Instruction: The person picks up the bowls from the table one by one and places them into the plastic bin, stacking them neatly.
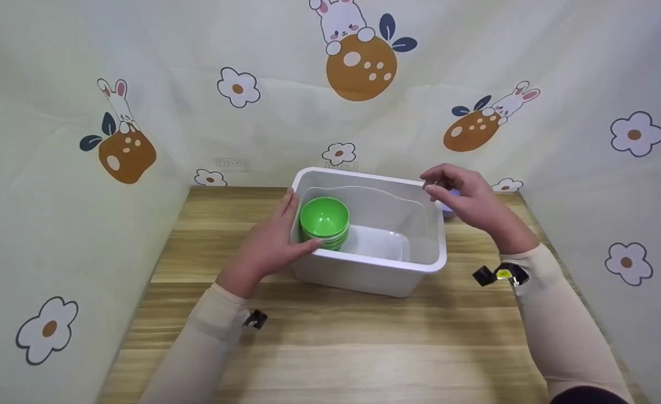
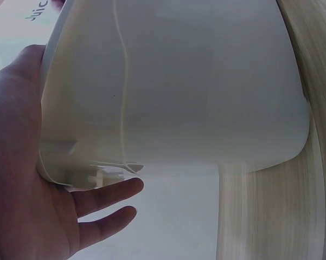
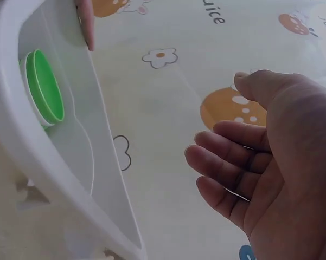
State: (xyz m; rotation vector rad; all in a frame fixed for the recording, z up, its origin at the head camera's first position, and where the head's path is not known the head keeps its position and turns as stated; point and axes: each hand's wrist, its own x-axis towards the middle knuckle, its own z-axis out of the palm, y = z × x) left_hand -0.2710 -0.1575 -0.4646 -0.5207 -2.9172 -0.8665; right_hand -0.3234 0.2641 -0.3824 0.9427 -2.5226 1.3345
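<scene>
A white plastic bin (image 1: 384, 262) stands on the wooden table. Inside it, against the left end, sits a stack of bowls (image 1: 325, 217) with a green one on top and a white edge showing lower down. My left hand (image 1: 269, 241) holds the bin's front left corner, its thumb over the front rim and fingers along the left side; two of its fingers stick out straight in the left wrist view. Above the bin's far right corner is my right hand (image 1: 465, 193), fingers loosely bent, with nothing in it. The right wrist view shows it apart from the bin.
A small bluish-purple object (image 1: 449, 205) shows partly behind my right hand, beyond the bin's right side. Patterned fabric (image 1: 285, 123) with flowers and rabbits walls the table (image 1: 330, 348) at the back and both sides.
</scene>
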